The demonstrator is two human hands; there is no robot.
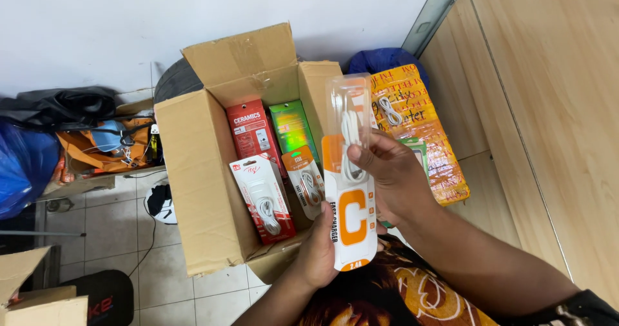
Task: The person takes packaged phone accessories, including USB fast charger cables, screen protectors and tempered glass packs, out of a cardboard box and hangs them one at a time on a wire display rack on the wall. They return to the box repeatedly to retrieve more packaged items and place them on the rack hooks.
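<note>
Cable pack (349, 190) in hands, tiled floor (116, 216), wooden wall (548, 107)

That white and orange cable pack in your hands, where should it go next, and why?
Probably lower the cable pack into the open cardboard box. Both the left hand and right hand hold it just above the box, where similar packs already stand side by side.

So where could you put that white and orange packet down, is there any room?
The cardboard box is crowded with upright packets. Bare room is on the tiled floor left of the box, by the cluttered bags, and on the wooden surface right of the yellow bundle. Both hands, left hand and right hand, hold the packet.
</note>
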